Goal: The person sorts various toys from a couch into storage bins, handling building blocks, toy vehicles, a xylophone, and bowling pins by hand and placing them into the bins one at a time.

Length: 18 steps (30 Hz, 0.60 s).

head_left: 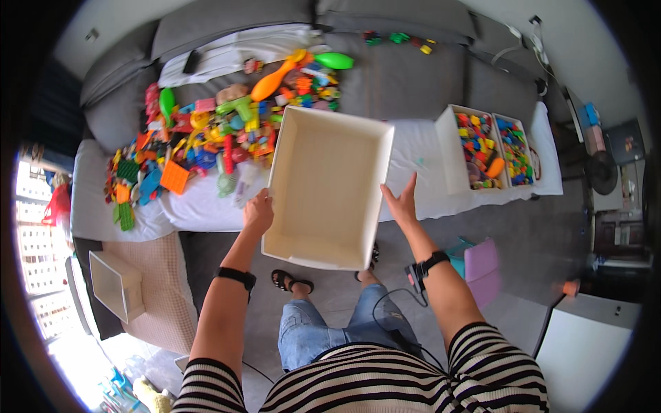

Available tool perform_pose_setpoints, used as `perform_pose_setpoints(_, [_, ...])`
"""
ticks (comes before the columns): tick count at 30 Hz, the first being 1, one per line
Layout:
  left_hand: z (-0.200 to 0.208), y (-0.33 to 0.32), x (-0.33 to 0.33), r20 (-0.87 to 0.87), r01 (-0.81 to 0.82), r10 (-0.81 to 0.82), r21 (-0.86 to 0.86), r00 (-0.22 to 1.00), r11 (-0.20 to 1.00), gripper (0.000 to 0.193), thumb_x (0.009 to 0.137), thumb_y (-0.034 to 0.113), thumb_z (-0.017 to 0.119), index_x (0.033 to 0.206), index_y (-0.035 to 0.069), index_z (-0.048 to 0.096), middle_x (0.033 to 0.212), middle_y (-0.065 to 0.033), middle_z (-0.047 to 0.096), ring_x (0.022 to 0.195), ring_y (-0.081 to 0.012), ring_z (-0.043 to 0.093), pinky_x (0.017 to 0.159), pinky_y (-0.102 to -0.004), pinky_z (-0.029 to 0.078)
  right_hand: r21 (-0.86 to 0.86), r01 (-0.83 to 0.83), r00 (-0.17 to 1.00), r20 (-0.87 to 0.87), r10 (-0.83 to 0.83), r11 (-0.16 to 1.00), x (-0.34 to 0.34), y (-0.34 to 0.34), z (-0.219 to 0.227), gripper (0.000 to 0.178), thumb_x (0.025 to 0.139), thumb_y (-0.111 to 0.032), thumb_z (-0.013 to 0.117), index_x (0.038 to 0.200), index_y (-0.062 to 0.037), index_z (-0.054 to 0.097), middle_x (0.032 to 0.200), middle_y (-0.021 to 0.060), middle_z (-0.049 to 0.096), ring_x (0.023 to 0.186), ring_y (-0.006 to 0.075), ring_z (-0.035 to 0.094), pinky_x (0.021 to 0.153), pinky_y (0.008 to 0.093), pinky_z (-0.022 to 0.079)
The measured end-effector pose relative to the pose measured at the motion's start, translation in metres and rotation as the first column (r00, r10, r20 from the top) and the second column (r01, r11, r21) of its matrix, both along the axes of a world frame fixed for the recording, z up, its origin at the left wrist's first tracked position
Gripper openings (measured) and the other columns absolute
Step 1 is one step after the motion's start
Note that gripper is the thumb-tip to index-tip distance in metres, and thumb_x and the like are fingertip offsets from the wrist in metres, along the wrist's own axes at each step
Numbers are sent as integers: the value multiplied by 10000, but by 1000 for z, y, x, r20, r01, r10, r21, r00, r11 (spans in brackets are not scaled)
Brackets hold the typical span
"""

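A large cream-white rectangular bin (pixel 323 186) is held up in front of me, its bare inside facing me. My left hand (pixel 258 212) is closed on the bin's left wall. At the right wall, my right hand (pixel 401 203) has its fingers spread, with the thumb at the bin's edge; whether it touches cannot be made out. Behind the bin, a wide heap of colourful toys (pixel 200 131) covers the left part of the sofa. It includes an orange toy bowling pin (pixel 272 81), a green one (pixel 334 61) and an orange building plate (pixel 175 177).
Two white bins (pixel 451 155) with building blocks stand on the sofa's right side. Several small blocks (pixel 399 38) lie near the backrest. A smaller cream bin (pixel 113 286) rests on a checked cloth at lower left. A purple and teal chair (pixel 480 265) stands right of my legs.
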<state>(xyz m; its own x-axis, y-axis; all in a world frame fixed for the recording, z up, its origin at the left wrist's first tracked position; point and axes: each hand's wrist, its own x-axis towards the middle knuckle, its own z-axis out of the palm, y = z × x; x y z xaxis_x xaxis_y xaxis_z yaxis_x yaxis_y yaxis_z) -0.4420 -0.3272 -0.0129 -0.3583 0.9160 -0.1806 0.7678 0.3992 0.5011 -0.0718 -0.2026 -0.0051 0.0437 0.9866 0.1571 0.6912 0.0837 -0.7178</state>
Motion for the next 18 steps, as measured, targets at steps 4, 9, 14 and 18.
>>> perform_pose_setpoints(4, [-31,68,110,239,14,19,-137,971,991,243,914,267,497,1087,116,578,930,-229,668,938,-430,625,808,-531,489,-298,-235,946,-288,147,925,83,-26,17,694,841,-82,587,1459,19,286,1441,227,421,1364,329,384,1081,357,334])
perform_pose_setpoints(9, [-84,122,215,488,31,35,-127,872,991,377,892,200,520,1263,134,499,1095,-222,644,1037,-402,617,865,-496,495,-240,-113,993,-68,99,964,149,-4,61,717,729,155,349,1435,26,336,1412,251,439,1312,388,426,1083,371,341])
perform_pose_setpoints(14, [-83,183,320,498,264,-137,-194,856,945,505,864,97,517,1341,36,365,1282,-229,545,1158,-406,557,952,-461,470,-21,-19,989,149,22,1000,193,6,79,714,750,189,362,1440,4,338,1405,229,439,1314,371,419,1098,393,348])
perform_pose_setpoints(18, [-100,199,331,560,412,-196,-289,805,864,514,856,96,515,1339,15,356,1299,-239,529,1182,-434,533,965,-457,465,-109,50,887,462,6,993,171,20,90,720,806,147,468,1473,-72,308,1449,227,383,1290,425,408,1035,446,410])
